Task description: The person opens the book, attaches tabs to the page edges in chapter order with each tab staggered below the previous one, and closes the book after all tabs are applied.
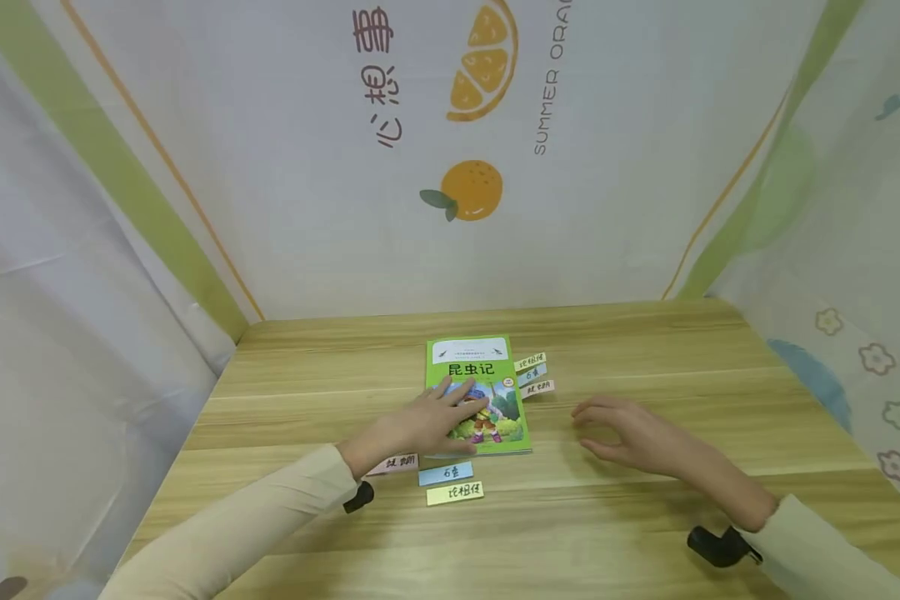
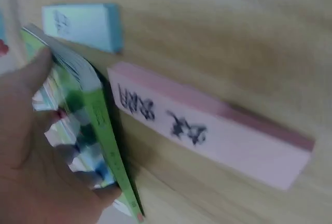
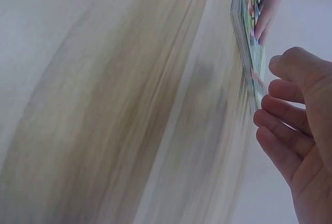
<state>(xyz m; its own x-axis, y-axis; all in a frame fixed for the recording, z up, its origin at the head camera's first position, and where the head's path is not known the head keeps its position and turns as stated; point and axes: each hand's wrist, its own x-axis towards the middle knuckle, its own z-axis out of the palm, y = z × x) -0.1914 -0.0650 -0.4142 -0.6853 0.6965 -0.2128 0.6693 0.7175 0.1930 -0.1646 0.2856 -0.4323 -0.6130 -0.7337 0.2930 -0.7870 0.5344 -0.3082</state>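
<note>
A green paperback book point(image 1: 480, 369) with an illustrated cover lies closed on the wooden table. My left hand point(image 1: 437, 419) rests spread over the lower left of its cover, fingers nearly straight. Three paper tabs, yellow point(image 1: 530, 362), blue point(image 1: 532, 375) and pink point(image 1: 537, 389), stick out of the book's right side with handwriting on them. To the right of the book, my right hand point(image 1: 630, 433) hovers with loosely curved fingers and nothing in them. In the right wrist view the fingers point(image 3: 282, 141) are relaxed and apart from the book.
Below the book lie pads of sticky notes: a pink pad point(image 2: 207, 125) by the left wrist, a blue pad point(image 1: 446, 473) and a yellow pad point(image 1: 454, 493). White printed curtains point(image 1: 307, 208) enclose the table point(image 1: 307, 358) at the back and sides.
</note>
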